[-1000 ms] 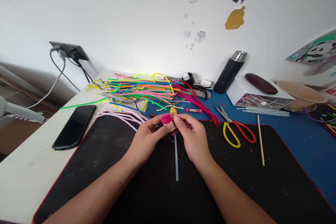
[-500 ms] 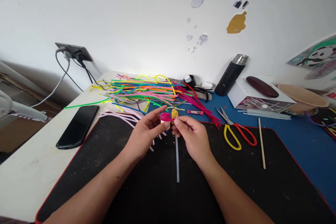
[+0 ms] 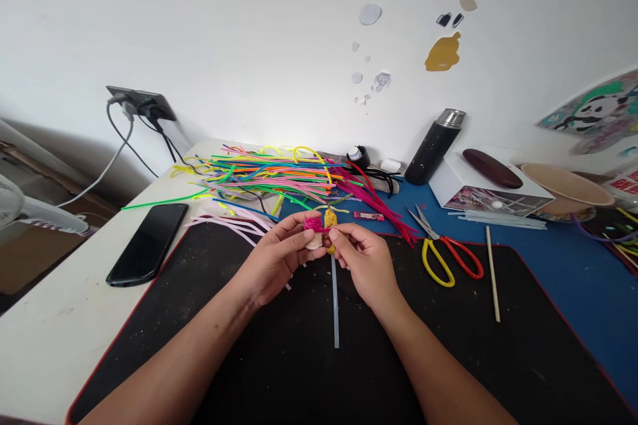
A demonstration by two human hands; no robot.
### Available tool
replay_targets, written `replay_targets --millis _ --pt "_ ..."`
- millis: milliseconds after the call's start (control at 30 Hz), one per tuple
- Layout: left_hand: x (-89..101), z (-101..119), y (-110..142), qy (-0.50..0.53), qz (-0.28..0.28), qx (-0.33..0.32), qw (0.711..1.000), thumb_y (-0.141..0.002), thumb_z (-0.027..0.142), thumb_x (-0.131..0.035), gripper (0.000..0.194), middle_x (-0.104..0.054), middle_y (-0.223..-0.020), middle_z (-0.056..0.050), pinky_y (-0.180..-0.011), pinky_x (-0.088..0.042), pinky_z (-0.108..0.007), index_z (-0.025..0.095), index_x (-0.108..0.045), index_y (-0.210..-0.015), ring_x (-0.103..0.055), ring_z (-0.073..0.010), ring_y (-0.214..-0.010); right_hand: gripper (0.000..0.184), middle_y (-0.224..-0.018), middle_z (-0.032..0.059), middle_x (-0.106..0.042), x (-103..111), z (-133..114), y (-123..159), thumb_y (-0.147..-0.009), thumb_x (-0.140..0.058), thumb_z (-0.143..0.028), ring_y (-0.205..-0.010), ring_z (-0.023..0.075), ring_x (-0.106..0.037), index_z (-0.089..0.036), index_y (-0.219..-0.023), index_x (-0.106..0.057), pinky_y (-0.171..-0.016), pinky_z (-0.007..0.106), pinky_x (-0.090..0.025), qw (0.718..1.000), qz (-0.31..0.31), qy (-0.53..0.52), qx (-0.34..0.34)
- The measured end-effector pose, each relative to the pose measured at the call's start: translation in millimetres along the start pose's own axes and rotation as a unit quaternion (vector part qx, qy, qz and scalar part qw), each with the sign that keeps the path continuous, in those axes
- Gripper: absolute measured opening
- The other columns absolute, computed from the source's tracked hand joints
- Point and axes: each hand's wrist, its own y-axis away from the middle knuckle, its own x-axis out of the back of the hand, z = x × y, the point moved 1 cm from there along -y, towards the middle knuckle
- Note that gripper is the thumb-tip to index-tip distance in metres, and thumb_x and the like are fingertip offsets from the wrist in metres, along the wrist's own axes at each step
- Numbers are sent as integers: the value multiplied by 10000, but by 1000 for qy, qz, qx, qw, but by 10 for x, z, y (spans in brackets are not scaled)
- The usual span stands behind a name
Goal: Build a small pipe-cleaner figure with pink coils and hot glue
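Observation:
My left hand [image 3: 279,254] pinches a small pink-and-white figure [image 3: 313,224], its upper part coiled in magenta pipe cleaner and its lower part white. From the coil a short magenta strand [image 3: 323,230] runs across to my right hand [image 3: 363,259], whose thumb and forefinger are closed on its end. Just behind the fingers lies a yellow fuzzy piece [image 3: 330,219], partly hidden. Below it a translucent glue stick [image 3: 335,305] extends toward me over the black mat [image 3: 299,372].
Colourful pipe cleaners [image 3: 269,172] are heaped at the back. Scissors [image 3: 436,239] with yellow and red handles and a wooden stick [image 3: 492,272] lie to the right. A phone [image 3: 147,246] rests at left. A black thermos [image 3: 434,146] stands beside a white box [image 3: 491,182].
The magenta strand has come into view, stretched between the coil and my right fingers. My left fingers opened out, then closed round the figure again, turning it more upright.

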Motion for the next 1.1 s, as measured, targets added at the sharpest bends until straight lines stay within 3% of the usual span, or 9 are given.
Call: replay_targets --millis 233,433,900,1100 --pt "11 -11 1 0 17 4 1000 -761 255 -955 365 -812 -913 -45 -753 -654 -246 199 -809 -1091 -764 -150 -776 329 -631 0 -636 -9 8 0 -886 -772 -537 -551 168 -560 -209 -892 -789 -544 304 -455 1000 -5 7 -7" --pt "3 -5 0 -2 26 6 1000 -751 241 -948 340 -817 -860 -55 -693 -642 -237 180 -804 -1053 -770 -164 -745 311 -646 4 -655 -15 10 -1 -894 -756 -525 -569 177 -583 -216 -901 -794 -578 317 -487 1000 -12 23 -3" --pt "49 -22 -47 -53 28 -26 998 -752 346 -956 463 -835 -875 -91 -725 -662 -288 139 -820 -1144 -792 -203 -764 260 -659 -5 -647 2 20 5 -954 -687 -458 -583 163 -586 -209 -931 -757 -565 279 -455 997 -37 62 20" --pt "40 -9 -35 -52 27 -31 998 -735 349 -977 460 -836 -877 -73 -742 -668 -277 159 -843 -1132 -783 -175 -748 254 -683 -4 -651 21 7 -2 -971 -677 -449 -574 153 -564 -204 -947 -744 -563 279 -443 996 -41 71 33"
